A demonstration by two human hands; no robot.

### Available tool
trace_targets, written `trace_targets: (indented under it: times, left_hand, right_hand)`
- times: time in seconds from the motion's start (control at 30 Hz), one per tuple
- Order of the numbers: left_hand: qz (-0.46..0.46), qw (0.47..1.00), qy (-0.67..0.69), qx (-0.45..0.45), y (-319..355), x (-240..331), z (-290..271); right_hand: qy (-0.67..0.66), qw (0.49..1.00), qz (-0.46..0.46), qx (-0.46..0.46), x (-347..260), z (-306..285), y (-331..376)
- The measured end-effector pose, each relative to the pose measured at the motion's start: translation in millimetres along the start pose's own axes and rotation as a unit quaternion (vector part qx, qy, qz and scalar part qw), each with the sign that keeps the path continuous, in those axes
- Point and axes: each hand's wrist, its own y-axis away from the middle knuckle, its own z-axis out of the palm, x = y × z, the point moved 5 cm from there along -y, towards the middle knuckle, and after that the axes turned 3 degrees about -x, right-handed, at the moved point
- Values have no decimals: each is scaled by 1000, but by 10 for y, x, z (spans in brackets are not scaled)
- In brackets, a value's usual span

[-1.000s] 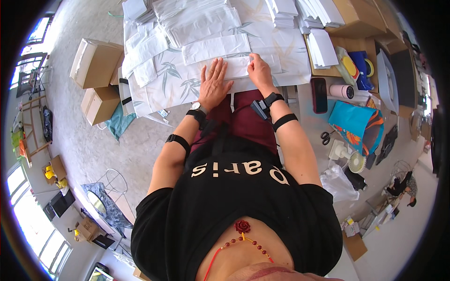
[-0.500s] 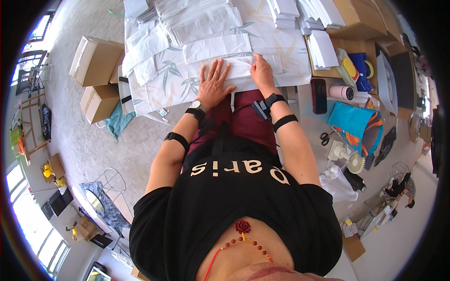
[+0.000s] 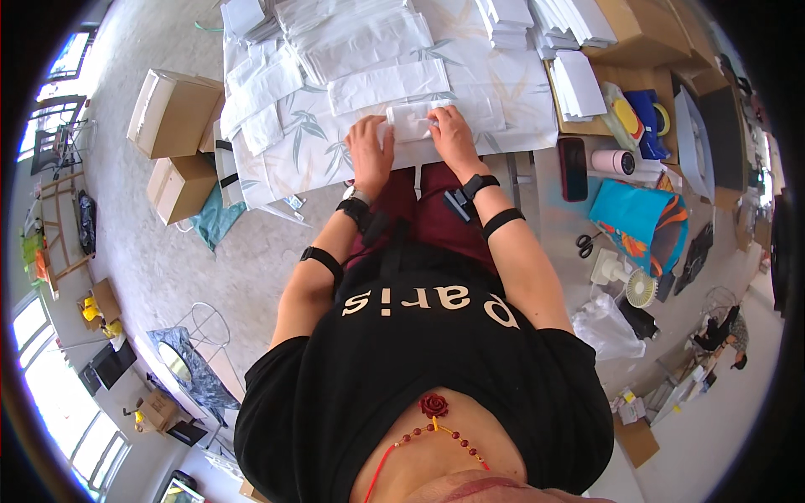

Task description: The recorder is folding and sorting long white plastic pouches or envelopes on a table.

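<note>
A narrow, folded white plastic sheet, perhaps a bag, lies at the near part of the patterned cloth. My right hand has its fingers bent over the right part of it, thumb and fingertips pinching the plastic. Beside its left end, my left hand rests on the cloth, fingers loosely bent and apart from the thumb, which touches or nearly touches the plastic edge. Just beyond lies another flat white plastic strip. Farther back is a layered pile of white plastic sheets.
White stacks of folded paper or card stand at the right edge of the table cloth. Right of it are a phone, a pink cylinder, a blue bag, scissors and a small fan. Cardboard boxes stand left.
The left end of the near plastic strip has been folded over to the right, making it shorter. My left hand went from flat to loosely bent; my right hand shifted slightly left and nearer.
</note>
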Motion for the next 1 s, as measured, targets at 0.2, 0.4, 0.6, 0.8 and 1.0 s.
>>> trace_targets:
  times: [0.2,0.4,0.6,0.8,1.0]
  left_hand:
    - [-116,989,88,33,-77,-104,60]
    - [-120,991,51,18,-108,-91,118]
    - [-126,992,2,28,-109,-39,127]
    - [-117,992,4,43,-102,34,111]
    - [-113,993,13,41,-110,36,126]
  right_hand:
    - [-15,1000,-10,13,39,6,-8]
    - [-6,1000,-7,7,57,11,4]
    - [-7,1000,-12,17,51,7,5]
    - [-6,1000,-13,17,48,4,3]
    - [-6,1000,-6,14,39,-5,4]
